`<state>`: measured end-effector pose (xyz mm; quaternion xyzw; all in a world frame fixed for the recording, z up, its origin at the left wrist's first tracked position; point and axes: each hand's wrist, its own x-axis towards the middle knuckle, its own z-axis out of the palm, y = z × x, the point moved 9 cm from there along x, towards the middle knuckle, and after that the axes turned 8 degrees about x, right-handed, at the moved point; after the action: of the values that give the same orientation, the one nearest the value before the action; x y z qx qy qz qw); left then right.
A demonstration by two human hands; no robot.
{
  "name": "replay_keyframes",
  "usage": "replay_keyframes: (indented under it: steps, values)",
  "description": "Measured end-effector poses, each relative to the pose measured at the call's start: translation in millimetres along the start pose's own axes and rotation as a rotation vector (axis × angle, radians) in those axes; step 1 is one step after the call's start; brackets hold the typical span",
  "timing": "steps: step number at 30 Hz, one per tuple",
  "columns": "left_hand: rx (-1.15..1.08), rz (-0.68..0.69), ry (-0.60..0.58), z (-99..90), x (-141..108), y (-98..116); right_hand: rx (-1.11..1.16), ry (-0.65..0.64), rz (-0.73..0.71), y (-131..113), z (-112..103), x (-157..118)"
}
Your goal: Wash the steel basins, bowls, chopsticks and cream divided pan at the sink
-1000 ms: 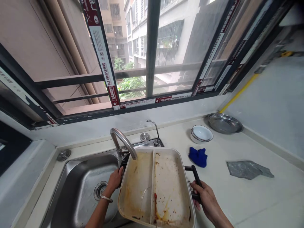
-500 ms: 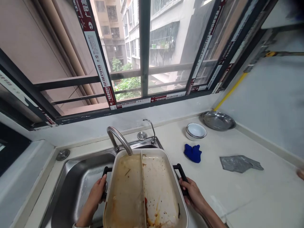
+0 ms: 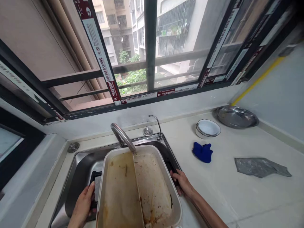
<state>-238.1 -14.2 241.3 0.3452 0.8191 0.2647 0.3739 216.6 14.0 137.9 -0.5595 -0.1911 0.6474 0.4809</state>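
A white rectangular divided pot (image 3: 155,177) with black side handles is held over the steel sink (image 3: 71,186). Murky brownish liquid lies in its left half; the right half shows food bits and reddish-brown stains. My left hand (image 3: 83,199) is wrapped round the left handle, and my right hand (image 3: 182,183) grips the right one. The pot's near edge runs out of view. Over its far rim bends the curved steel faucet (image 3: 122,136); whether they touch I cannot tell.
On the counter to the right lie a blue cloth (image 3: 202,152), a grey plastic sheet (image 3: 261,167), white bowls (image 3: 208,128) and a round steel pan (image 3: 237,116). A thin second tap (image 3: 158,125) rises behind the sink. Drain strainers (image 3: 148,131) sit near the wall under the window.
The pot has shifted left relative to the sink, with both hands on its handles, and looks slightly turned or tilted. The camera view has also moved a little.
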Motion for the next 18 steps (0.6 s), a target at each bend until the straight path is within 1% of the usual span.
replay_keyframes:
  steps: [2, 5, 8, 11, 15, 18]
  values:
    - [-0.086, -0.035, -0.003, -5.1, -5.3, -3.8, -0.024, -0.032, 0.026, 3.8, 7.1, 8.4]
    - [-0.150, -0.068, 0.018, -13.9, -11.3, -8.4, -0.066, -0.069, 0.059, 9.6, 17.7, 17.7]
    - [-0.148, -0.063, 0.032, -22.5, -15.7, -11.6, -0.081, -0.111, 0.080, 15.2, 28.2, 22.1]
    - [-0.119, -0.059, 0.034, -29.2, -18.3, -15.9, -0.081, -0.123, 0.109, 21.8, 34.2, 24.1]
    - [-0.129, -0.103, 0.046, -32.2, -17.6, -26.8, -0.105, -0.127, 0.149, 28.2, 40.1, 28.7]
    - [-0.123, -0.095, 0.095, -31.2, -14.2, -33.3, -0.131, -0.134, 0.143, 24.0, 45.4, 35.6]
